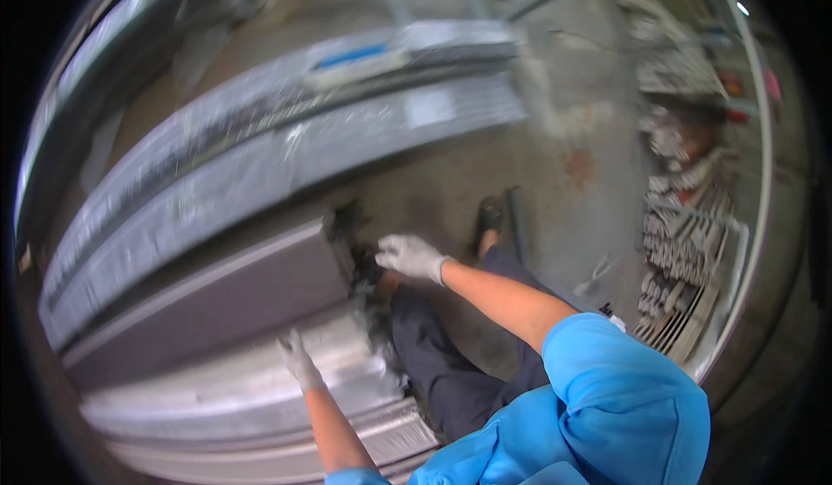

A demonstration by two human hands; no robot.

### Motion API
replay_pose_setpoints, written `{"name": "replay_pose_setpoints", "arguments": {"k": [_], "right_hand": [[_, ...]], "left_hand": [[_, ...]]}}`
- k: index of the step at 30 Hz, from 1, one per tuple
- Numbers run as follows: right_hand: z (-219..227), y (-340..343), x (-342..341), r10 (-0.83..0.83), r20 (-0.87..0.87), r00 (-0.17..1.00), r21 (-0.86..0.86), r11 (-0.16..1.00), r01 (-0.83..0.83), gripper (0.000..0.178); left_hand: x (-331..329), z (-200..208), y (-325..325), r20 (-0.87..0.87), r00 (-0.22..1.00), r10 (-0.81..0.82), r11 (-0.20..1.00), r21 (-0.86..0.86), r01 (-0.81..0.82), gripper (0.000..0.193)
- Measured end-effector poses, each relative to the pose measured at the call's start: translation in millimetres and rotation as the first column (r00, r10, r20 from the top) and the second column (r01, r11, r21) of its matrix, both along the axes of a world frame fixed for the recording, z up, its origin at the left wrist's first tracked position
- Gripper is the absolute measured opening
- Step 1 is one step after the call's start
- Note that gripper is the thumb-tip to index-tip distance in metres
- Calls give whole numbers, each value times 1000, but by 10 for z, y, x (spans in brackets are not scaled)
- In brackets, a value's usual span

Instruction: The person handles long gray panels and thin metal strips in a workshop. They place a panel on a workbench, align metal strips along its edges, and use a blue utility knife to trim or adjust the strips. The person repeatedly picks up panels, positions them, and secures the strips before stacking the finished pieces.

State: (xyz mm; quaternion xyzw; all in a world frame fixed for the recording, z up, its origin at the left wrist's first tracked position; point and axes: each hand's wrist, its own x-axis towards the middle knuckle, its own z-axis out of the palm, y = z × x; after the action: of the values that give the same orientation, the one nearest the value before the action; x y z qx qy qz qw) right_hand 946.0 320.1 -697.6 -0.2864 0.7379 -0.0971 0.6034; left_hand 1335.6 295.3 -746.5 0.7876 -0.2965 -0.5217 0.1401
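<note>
My left hand [301,362], in a pale work glove, is over the lower edge of a long dark grey-brown panel [217,303], beside a whitish long profile [260,368]. Its fingers look extended and somewhat blurred, with nothing seen in them. My right hand [412,258], gloved too, hovers off the panel's right end. Its fingers are loosely bent, and it appears to hold nothing. Crumpled dark plastic wrap [368,286] hangs at the panel's end, near the right fingertips.
Plastic-wrapped long bundles [347,143] lie beyond the panel, with a blue strip [351,57] on the far one. More wrapped profiles [390,429] lie nearest me. At right, a rack [741,268] holds stacked profile pieces [680,242]. My legs [442,351] stand beside the bundle ends.
</note>
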Motion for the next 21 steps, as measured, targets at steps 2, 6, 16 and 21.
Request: {"name": "replay_pose_setpoints", "arguments": {"k": [2,6,16,21], "right_hand": [[417,344,-519,61,-42,997,6,998,-61,63],[1371,1139,-1538,35,-242,970,21,999,-31,61],[4560,3077,-3751,-622,-652,435,-705,708,-43,41],[5241,3900,-4529,-859,-511,14,-858,509,-71,30]], "left_hand": [[-242,211,78,-20,996,-92,989,111,94,84],[-1028,664,57,-182,963,-201,951,200,236,66],[-4663,2537,-13,-308,684,-662,749,-301,590,50],[-6411,3300,491,-342,386,-857,503,-392,770,45]]}}
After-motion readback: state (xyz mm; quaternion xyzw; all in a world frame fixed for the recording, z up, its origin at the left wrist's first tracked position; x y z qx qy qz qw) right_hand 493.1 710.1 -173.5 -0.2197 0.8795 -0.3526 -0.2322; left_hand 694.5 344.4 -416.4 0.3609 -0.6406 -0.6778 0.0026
